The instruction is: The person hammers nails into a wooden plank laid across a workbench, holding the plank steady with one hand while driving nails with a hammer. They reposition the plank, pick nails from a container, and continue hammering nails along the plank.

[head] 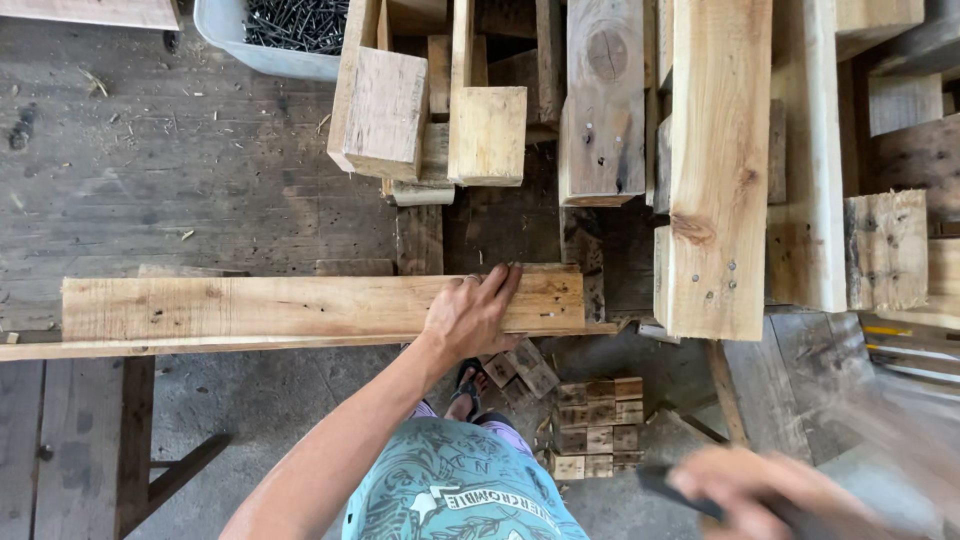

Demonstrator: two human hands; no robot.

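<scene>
The person's left hand (472, 312) lay flat on a long wood plank (300, 306), fingers spread & pressing down near the plank's right end; it wasn't wrapped round the wood, just pushing on top. The plank lay sideways across the near edge of an old grey workbench (190, 180), w/ a thinner strip of wood (200, 346) right under its front edge. The right hand (770, 492) was low at the bottom right, very blurry, closed on a dark handle (668, 482); what tool it was, can't tell, too smeared. That hand was well apart from the plank. Behind the plank stood lots of pale wood pieces: two square block ends (440, 125) side by side, a board w/ a knot (606, 100), and a wide pale board (715, 170) w/ nail heads near its bottom end, just right of the plank's end. More boards were stacked at the far right. A grey tub of dark nails (290, 30) sat at the top, behind the blocks. Down on the floor, near the person's foot in a sandal (466, 385), was a neat stack of little wood blocks (598, 428). The person wore a teal printed shirt (460, 495).
</scene>
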